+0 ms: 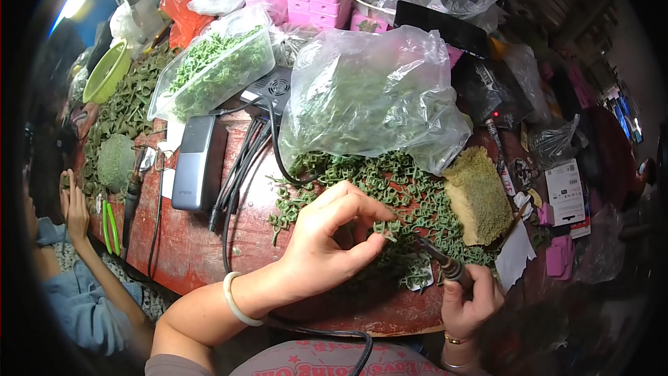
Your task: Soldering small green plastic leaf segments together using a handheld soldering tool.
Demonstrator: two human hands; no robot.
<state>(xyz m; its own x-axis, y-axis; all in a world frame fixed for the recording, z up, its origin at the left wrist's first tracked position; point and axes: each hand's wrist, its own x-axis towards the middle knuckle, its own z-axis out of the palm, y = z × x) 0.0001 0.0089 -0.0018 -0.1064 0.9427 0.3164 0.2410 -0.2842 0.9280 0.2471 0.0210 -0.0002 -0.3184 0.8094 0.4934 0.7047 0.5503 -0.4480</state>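
Observation:
My left hand point(332, 231) pinches a small green plastic piece point(387, 228) between thumb and forefinger, above the table. In my right hand point(474, 298) is a soldering iron point(445, 259), gripped by its handle. Its dark metal tip points up and left toward the piece, with a small gap between them. Beneath and beyond both hands spreads a loose pile of similar green pieces point(417, 198). Right of the pile lies a tan block with a rough greenish top point(479, 195).
A clear bag of green pieces point(369, 90) stands behind the pile. Further left are a grey power bank point(196, 163), black cables point(243, 157) and a plastic tub point(216, 73). Pink blocks point(313, 0) are stacked at the back. Another person's hand point(74, 209) is at the far left.

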